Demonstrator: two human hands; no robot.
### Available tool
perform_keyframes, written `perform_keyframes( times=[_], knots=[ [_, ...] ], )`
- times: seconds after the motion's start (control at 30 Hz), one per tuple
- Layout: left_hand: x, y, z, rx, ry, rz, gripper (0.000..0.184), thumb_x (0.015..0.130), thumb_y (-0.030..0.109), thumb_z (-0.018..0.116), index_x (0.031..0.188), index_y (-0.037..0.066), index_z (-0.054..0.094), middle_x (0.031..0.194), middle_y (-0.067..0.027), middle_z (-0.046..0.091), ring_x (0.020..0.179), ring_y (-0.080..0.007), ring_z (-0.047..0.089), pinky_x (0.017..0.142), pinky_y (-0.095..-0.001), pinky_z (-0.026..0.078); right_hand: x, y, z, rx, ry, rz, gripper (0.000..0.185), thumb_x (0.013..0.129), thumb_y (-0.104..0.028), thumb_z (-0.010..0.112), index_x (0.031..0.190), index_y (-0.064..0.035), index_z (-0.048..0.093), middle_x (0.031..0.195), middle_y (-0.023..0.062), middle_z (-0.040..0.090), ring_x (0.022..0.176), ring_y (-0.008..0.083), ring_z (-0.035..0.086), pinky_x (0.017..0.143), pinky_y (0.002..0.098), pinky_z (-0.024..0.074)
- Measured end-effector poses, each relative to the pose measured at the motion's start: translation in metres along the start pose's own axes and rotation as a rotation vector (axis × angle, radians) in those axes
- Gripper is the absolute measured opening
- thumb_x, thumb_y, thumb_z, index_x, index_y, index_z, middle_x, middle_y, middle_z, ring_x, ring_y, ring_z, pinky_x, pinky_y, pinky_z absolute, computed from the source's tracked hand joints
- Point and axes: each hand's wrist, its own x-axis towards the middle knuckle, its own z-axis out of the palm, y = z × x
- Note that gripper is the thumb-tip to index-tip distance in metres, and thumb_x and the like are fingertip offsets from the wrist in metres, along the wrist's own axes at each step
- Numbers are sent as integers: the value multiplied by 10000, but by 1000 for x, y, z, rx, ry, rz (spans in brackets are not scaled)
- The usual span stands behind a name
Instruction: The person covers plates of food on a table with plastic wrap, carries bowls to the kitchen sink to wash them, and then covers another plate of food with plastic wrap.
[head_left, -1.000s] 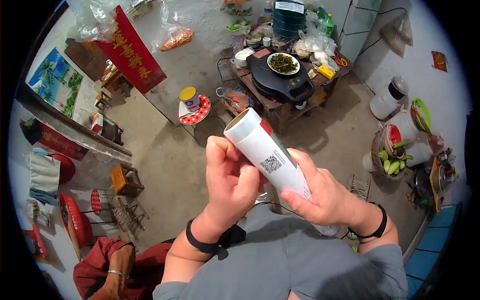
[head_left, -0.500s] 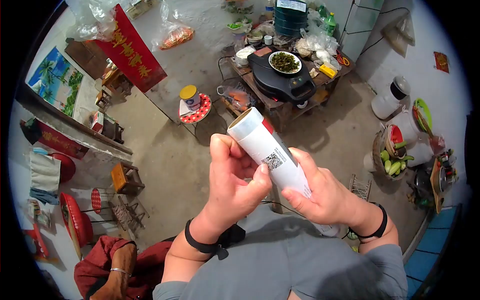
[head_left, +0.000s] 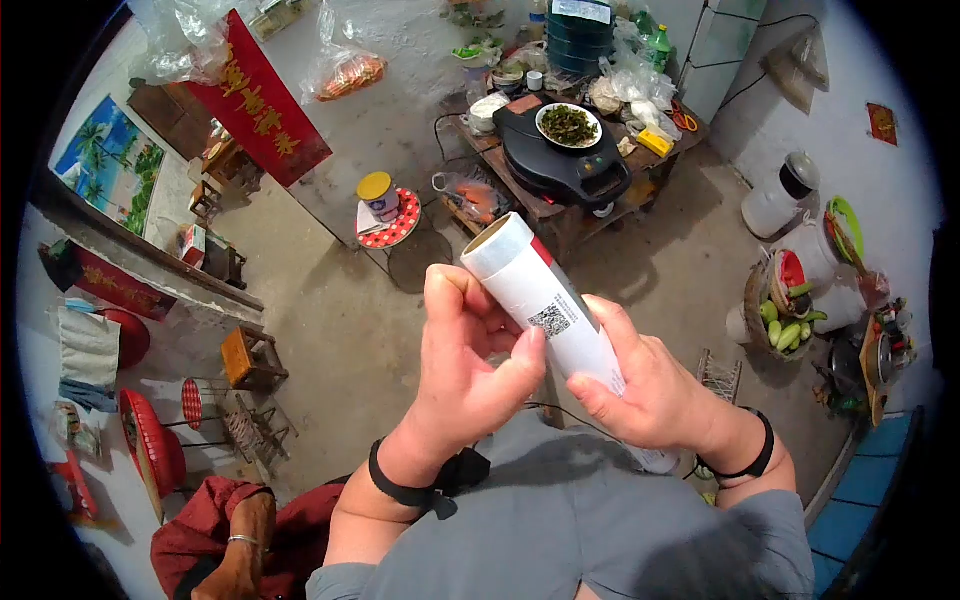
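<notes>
A roll of what looks like cling film (head_left: 575, 330) slants up and away in front of my chest. It has a cardboard core, a translucent end and a white label with a QR code and a red patch. My right hand (head_left: 650, 385) is wrapped around the lower part, with the thumb on the label. My left hand (head_left: 475, 360) is closed at the upper left side of the roll, fingers curled against it and thumb tip beside the QR code. Whether the left fingertips pinch a film or label edge is hidden.
Ahead, a wooden table (head_left: 480, 150) bears a black electric griddle (head_left: 560, 165) with a plate of greens (head_left: 570, 127) on it. A red dotted stool (head_left: 390, 236) holds a can (head_left: 377, 192). A vegetable basket (head_left: 760, 325) stands right; another person's arm (head_left: 250, 530) is at lower left.
The roll and both hands have shifted very slightly to the right in view. The hold on the roll looks the same.
</notes>
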Motion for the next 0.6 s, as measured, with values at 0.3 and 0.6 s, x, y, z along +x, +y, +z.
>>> perform_keyframes(
  times=[0.3, 0.6],
  knots=[
    [-2, -12, -14, -45, 0, 75, 255, 785, -59, 478, 917, 39, 282, 862, -76, 480, 802, -125, 553, 674, -257, 500, -2, -4, 2, -47, 2, 9, 618, 819, -230, 563, 1269, 13, 216, 867, 272, 575, 768, 435, 587, 658, 444, 476],
    [-7, 3, -7, 580, 136, 334, 190, 678, -30, 657, 842, 5, 566, 884, -107, 547, 707, -155, 552, 618, -251, 465, 0, -5, 5, -72, 129, 21, 619, 813, -222, 583, 1274, 4, 237, 894, 266, 572, 769, 424, 591, 650, 432, 479]
  ],
)
